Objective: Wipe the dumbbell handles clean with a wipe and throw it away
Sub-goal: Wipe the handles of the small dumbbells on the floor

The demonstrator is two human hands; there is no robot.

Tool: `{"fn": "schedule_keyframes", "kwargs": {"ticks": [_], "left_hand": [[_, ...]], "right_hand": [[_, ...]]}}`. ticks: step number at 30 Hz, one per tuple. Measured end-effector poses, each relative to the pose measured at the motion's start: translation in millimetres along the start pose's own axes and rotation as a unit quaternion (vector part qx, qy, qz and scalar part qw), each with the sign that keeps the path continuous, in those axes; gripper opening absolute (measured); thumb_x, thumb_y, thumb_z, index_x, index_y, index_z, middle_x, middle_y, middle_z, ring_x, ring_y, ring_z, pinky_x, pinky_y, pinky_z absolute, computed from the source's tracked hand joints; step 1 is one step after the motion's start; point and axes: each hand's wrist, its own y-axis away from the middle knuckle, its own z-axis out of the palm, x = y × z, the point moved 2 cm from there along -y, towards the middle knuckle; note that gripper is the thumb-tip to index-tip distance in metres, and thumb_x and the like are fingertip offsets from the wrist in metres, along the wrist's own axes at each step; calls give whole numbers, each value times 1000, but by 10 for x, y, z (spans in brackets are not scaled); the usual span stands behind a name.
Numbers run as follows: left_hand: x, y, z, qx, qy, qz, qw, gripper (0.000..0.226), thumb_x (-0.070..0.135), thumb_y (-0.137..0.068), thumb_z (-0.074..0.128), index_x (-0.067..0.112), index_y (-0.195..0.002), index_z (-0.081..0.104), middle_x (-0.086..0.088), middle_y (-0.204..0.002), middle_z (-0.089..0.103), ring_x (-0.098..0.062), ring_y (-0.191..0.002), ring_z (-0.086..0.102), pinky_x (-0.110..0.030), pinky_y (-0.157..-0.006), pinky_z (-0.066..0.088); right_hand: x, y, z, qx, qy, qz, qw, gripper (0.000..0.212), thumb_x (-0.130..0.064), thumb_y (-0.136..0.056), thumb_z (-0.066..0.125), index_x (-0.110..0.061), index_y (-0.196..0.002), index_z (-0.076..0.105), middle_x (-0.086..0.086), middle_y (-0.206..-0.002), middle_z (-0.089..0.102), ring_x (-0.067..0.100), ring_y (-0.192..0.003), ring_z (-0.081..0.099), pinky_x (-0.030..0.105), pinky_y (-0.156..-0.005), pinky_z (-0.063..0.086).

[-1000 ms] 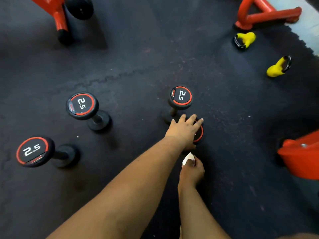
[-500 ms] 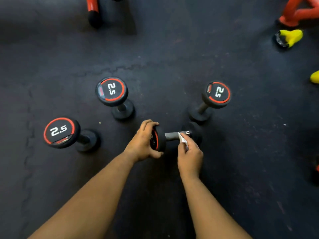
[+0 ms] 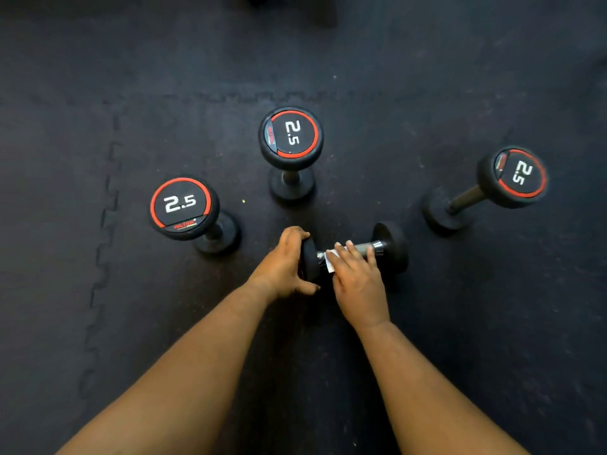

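Landmark: the lying dumbbell [image 3: 389,246], on its side on the dark rubber floor mat [image 3: 98,323], with its handle [image 3: 364,248] running left to right.

Left hand: the left hand [image 3: 284,266] cups the lying dumbbell's left head, fingers curled over the top of the disc and thumb low on the near side, gripping it.

Right hand: the right hand [image 3: 356,277] lies over the handle's left part, fingers bent over the bar and pressing the wipe against it.

Wipe: the white wipe [image 3: 330,259] sits on the handle just right of the left head, mostly under the right hand's fingers, with one edge showing.

Handle, bare part: shiny metal shows between the right hand's fingertips and the right head.

Other dumbbells: three marked 2.5 stand on end beyond the lying dumbbell, the left dumbbell [image 3: 184,208] to its far left, the middle dumbbell [image 3: 290,136] straight behind it, and the right dumbbell [image 3: 512,175] behind and to its right.
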Motion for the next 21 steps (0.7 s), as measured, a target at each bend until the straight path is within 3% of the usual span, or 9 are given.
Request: {"fn": "schedule_keyframes", "kwargs": {"ticks": [5,11,16,19,21], "left_hand": [[11,-11,-46,-7,-41,-9,999,108,32,-60,95,17,-146,31,1,-150,28,-25,-129,48,-40,-107,45],[155,-23,2,-29,-201,20,979,125,33,-71,88,13,-162,4,-9,-170,1,-24,-157,2,-43,-127,16],[169,-39,72,1,-203,-8,979,112,31,-85,76,9,-162,-2,-9,-171,1,-22,-158,1,-42,-128,12],[180,-51,53,6,-199,-14,980,105,34,-88,71,7,-162,0,-10,-170,3,-22,-158,2,-43,-128,13],[182,-52,35,-3,-198,-13,980,107,35,-87,73,7,-162,3,-10,-170,5,-21,-158,3,-43,-127,13]], "right_hand": [[-125,4,51,-96,54,6,994,69,-20,-92,57,-14,-156,32,8,-162,31,26,-153,21,58,-122,18],[-133,138,-9,-96,87,0,992,54,-35,-103,34,-15,-152,40,5,-160,36,22,-150,29,58,-122,16],[-142,-131,-13,-117,55,-14,992,50,-24,-101,47,-13,-149,45,7,-157,42,23,-149,31,56,-123,15],[-189,-308,-2,-161,35,-2,986,52,-22,-102,46,-13,-153,39,5,-160,37,24,-151,26,53,-124,9],[-188,-161,-42,-148,46,-8,988,57,-23,-99,48,-13,-155,36,5,-162,34,24,-152,23,53,-124,13]]}}
